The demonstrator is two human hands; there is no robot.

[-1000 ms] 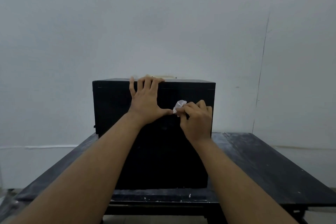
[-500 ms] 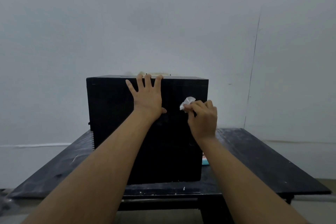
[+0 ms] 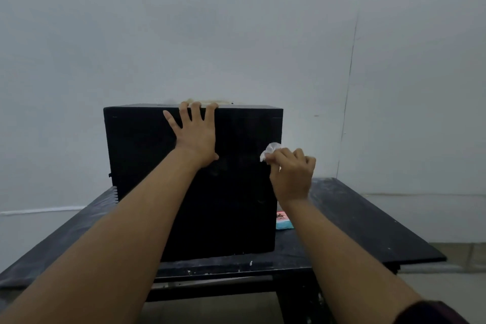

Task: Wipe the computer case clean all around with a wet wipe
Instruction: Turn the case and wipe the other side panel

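Computer case (image 3: 147,166) stood on black table (image 3: 355,218). Left hand (image 3: 196,137) lay flat against it, fingers hooked over top edge. Right hand (image 3: 292,176) pinched crumpled wet wipe (image 3: 269,150), pressed near case's right edge.

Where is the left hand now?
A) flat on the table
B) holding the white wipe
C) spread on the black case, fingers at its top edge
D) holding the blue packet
C: the left hand lies spread on the computer case, fingertips over its top edge; the right hand pinches the wet wipe.
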